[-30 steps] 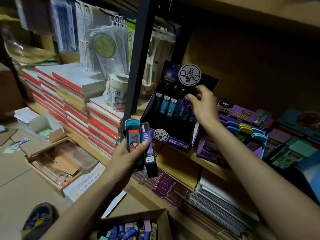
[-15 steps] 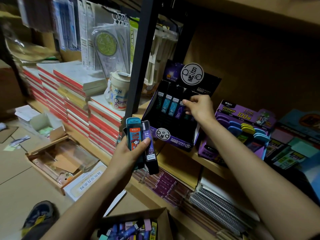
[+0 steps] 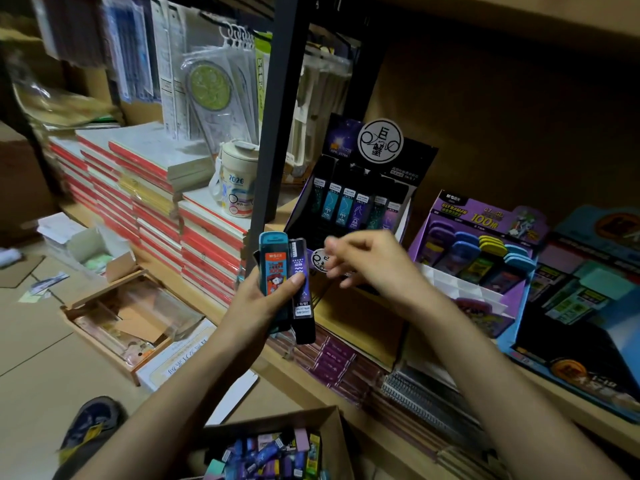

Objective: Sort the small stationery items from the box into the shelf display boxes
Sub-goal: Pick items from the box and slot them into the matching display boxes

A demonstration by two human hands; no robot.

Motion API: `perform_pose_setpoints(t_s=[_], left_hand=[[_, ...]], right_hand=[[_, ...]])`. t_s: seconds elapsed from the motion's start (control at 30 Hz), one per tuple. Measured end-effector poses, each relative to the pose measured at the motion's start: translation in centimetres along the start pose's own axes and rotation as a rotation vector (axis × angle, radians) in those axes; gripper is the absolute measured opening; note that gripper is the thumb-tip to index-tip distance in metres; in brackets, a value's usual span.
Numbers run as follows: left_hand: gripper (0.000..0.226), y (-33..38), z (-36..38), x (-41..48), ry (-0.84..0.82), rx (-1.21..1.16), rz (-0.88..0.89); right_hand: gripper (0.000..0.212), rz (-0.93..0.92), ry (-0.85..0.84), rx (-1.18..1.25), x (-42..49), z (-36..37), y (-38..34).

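Observation:
My left hand point(image 3: 258, 301) grips a fan of pencil-lead cases: a teal one with an orange label point(image 3: 273, 263) and a dark purple one point(image 3: 302, 282), with more behind. My right hand point(image 3: 370, 261) hovers just right of them, blurred, fingers loosely curled and holding nothing. Behind it on the shelf stands the black display box point(image 3: 360, 199), where a row of dark lead cases stands upright. A purple display box point(image 3: 485, 251) of coloured cases stands to its right. The cardboard source box point(image 3: 273, 448) of mixed small items sits at the bottom.
A black shelf post point(image 3: 277, 133) rises just left of the black display. Stacked red-edged notebooks point(image 3: 156, 209) and a white cup point(image 3: 237, 183) fill the left shelf. An open wooden box point(image 3: 124, 320) and a shoe point(image 3: 91, 434) lie on the floor.
My right hand has drawn back from the row in the black display box, down and toward the cases in my left hand. The left hand has stayed put.

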State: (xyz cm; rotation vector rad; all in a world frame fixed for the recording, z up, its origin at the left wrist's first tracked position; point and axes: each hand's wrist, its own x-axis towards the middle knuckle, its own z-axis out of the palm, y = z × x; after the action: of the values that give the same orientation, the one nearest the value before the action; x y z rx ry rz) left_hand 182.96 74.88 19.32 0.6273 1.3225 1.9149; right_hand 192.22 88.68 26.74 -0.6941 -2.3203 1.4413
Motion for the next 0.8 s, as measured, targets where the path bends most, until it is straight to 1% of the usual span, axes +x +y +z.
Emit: perform_pose_setpoints(t_s=[0.07,0.13,0.2,0.23,0.3,0.37,0.4,0.47,0.53,0.57,0.67,0.73,0.8], left_hand=[[0.046,0.1,0.3,-0.1,-0.009,-0.022,0.000],[0.051,0.1,0.5,-0.1,-0.014,-0.030,0.008],[0.052,0.0,0.5,0.1,-0.007,-0.028,0.017],[0.049,-0.1,0.6,0.1,-0.002,-0.023,0.022],[0.035,-0.4,0.7,0.4,0.009,-0.015,0.031],[0.019,-0.6,0.5,0.8,0.018,-0.026,0.038],[0.015,-0.5,0.4,1.0,0.023,-0.036,0.041],[0.021,-0.3,-0.1,1.1,0.026,-0.036,0.054],[0.029,0.0,-0.3,1.1,0.018,-0.027,0.058],[0.029,0.0,-0.4,1.0,0.014,-0.021,0.056],[0.023,-0.3,-0.4,0.9,0.003,0.083,0.030],[0.031,-0.6,-0.2,0.6,-0.015,0.172,-0.001],[0.040,-0.9,0.2,0.2,-0.037,0.215,-0.033]], right_hand=[[0.011,0.033,-0.046,0.051,-1.8,1.6,1.2],[0.005,0.094,-0.133,0.025,-3.2,2.8,2.3],[0.006,0.129,-0.171,-0.011,-4.1,3.5,3.1],[0.009,0.136,-0.168,0.000,-4.3,3.7,3.4],[0.012,0.159,-0.158,0.104,-4.7,3.6,3.6],[0.008,0.168,-0.153,0.154,-4.9,2.9,3.6],[0.007,0.166,-0.150,0.139,-5.0,2.4,3.6],[0.009,0.162,-0.133,0.098,-5.1,1.4,3.8],[0.007,0.155,-0.095,0.092,-5.1,0.5,3.8],[0.008,0.151,-0.058,0.120,-5.1,0.1,3.8],[0.008,0.107,0.141,0.302,-4.8,-0.8,3.8],[0.006,0.064,0.252,0.369,-4.7,-1.3,3.8],[0.006,0.036,0.301,0.360,-4.6,-1.6,3.7]])
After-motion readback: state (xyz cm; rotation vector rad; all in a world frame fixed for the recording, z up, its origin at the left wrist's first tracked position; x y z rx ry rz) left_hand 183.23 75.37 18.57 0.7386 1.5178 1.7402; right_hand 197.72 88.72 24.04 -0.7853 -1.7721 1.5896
